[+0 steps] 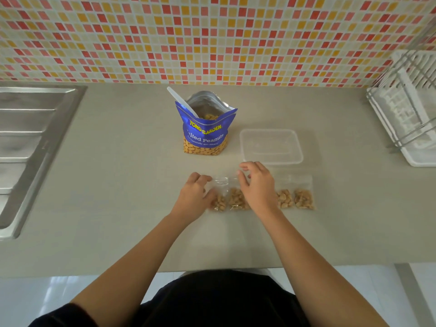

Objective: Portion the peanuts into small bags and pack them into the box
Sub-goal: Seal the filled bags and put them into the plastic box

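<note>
Our left hand [195, 195] and right hand [257, 186] pinch a small bag of peanuts [226, 192] on the surface [118, 185], apparently to seal it, the clear box [271, 159] waiting close behind.

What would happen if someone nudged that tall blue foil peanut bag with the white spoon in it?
The blue foil peanut bag probably tips rather than slides: it stands tall on a small base. Its crumpled top looks floppy, so a grip there may fold it. With the mouth open and a white plastic spoon leaning out, peanuts might spill.
</note>
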Tool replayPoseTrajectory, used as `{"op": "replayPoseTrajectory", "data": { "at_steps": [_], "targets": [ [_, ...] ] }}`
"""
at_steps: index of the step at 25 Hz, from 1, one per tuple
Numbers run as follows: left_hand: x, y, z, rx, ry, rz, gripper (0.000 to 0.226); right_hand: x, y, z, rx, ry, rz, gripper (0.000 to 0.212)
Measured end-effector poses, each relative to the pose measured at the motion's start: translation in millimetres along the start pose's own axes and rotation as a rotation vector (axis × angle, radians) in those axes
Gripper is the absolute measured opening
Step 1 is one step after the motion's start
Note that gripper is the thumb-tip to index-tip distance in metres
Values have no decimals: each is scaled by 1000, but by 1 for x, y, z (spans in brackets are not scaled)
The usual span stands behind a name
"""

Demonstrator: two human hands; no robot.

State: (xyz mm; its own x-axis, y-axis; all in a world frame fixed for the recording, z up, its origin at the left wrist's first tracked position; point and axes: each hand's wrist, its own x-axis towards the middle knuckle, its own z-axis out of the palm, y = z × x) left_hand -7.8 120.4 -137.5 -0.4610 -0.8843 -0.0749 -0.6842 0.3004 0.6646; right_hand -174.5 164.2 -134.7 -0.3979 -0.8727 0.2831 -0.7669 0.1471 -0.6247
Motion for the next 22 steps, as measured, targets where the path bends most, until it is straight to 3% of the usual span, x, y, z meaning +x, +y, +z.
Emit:
{"op": "replayPoseTrajectory", "data": {
  "at_steps": [5, 9, 12, 15, 22],
  "targets": [
    [36, 53, 11, -90, 114, 69, 30, 30, 25, -48, 39, 164, 28, 13],
    [67, 92, 27, -59, 115, -6, 39, 53, 67, -82, -37, 183, 93, 23],
    [80, 104, 40, -32, 80, -144, 49, 59, 98, -91, -89, -34, 321, 43],
    [87, 103, 54, -132, 70, -295, 53, 59, 120, -83, 9, -231, 459, 57],
    [95, 109, 67, -167, 118, -376, 13, 53, 131, -76, 200, -160, 434, 43]
  ]
}}
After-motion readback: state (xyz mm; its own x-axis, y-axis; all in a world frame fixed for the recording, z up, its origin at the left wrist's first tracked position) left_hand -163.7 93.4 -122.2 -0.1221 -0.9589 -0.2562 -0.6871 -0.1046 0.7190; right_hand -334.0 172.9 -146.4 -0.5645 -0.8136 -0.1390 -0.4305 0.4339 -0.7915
